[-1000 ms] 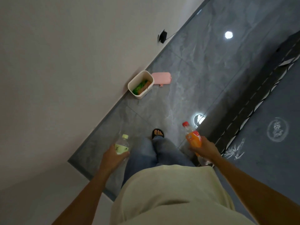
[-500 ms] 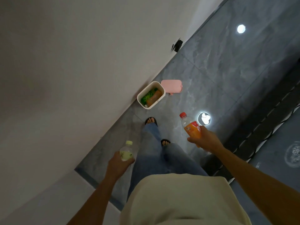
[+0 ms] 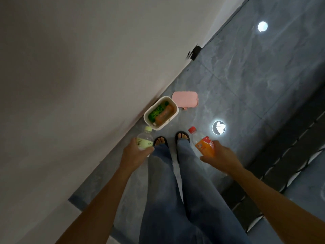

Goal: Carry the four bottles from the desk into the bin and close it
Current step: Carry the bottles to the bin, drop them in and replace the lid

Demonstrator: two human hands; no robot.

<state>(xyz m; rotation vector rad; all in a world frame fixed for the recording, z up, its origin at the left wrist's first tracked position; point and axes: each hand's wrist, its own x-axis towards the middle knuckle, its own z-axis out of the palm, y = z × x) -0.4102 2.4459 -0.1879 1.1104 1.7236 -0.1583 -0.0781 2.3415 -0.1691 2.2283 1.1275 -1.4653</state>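
Observation:
A small white bin [image 3: 147, 115] stands open on the grey floor against the wall, just ahead of my feet. Inside it lie a green-labelled bottle [image 3: 156, 110] and an orange bottle [image 3: 164, 115]. The pink lid [image 3: 185, 99] lies flat on the floor right behind the bin. My left hand [image 3: 134, 154] grips a clear bottle with a pale green label and cap [image 3: 144, 140], held just in front of the bin. My right hand [image 3: 220, 158] grips a bottle with an orange label and red cap [image 3: 202, 143], to the right of the bin.
A pale wall [image 3: 88, 85] runs diagonally along the left, meeting the floor beside the bin. A black plug or socket [image 3: 194, 53] sits at the wall base further on. Bright light reflections [image 3: 218, 127] shine on the tiles. A dark patterned strip [image 3: 281, 155] crosses the floor on the right.
I have walked up to the bin; it now lies just past my feet. Both hands have come forward with their bottles, the left one nearly over the bin's near edge.

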